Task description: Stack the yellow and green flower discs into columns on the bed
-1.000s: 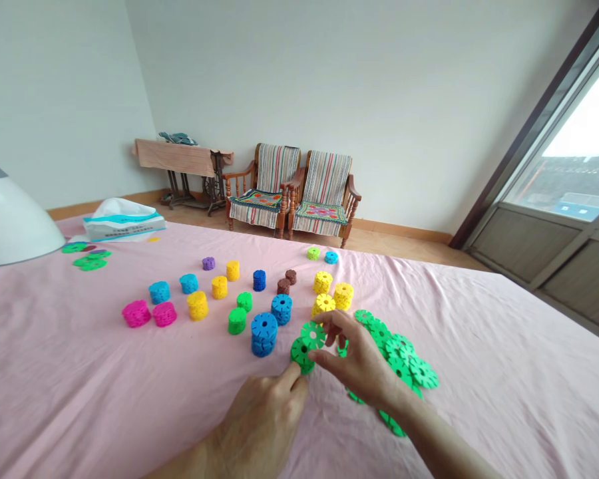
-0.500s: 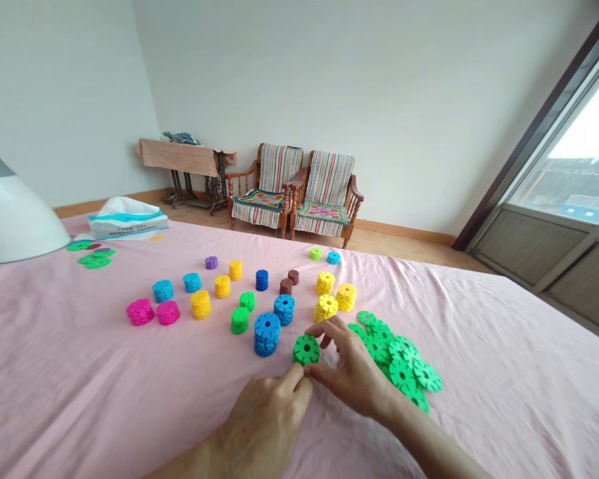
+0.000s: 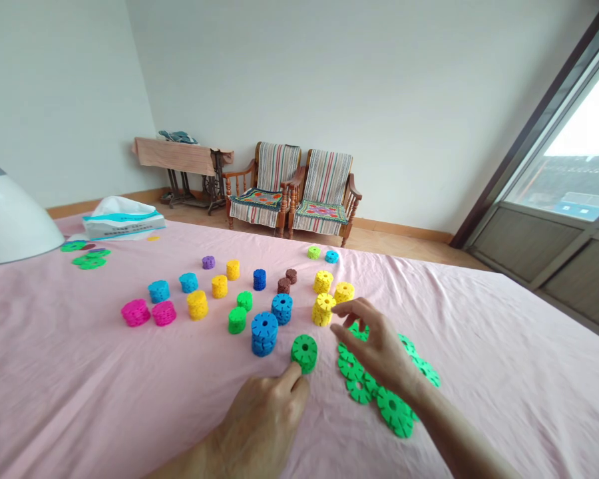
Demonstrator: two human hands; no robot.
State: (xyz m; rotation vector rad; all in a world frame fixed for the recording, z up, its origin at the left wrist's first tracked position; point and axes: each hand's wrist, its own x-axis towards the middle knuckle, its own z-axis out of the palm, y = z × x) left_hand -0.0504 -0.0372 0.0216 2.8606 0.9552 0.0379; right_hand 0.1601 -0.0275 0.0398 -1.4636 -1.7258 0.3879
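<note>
Though both forward, hands (image 3: 267,409) (image 3: 382,349) apart.

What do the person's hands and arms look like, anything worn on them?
The left hand and right hand are both gloveless. No ring, watch or bracelet shows, and both forearms are bare to the picture's edge, with no sleeve in view.

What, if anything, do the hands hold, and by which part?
The left hand touches the near side of the green stack; whether it grips cannot be told. The right hand, open over the loose green discs, seems to hold nothing.
</note>
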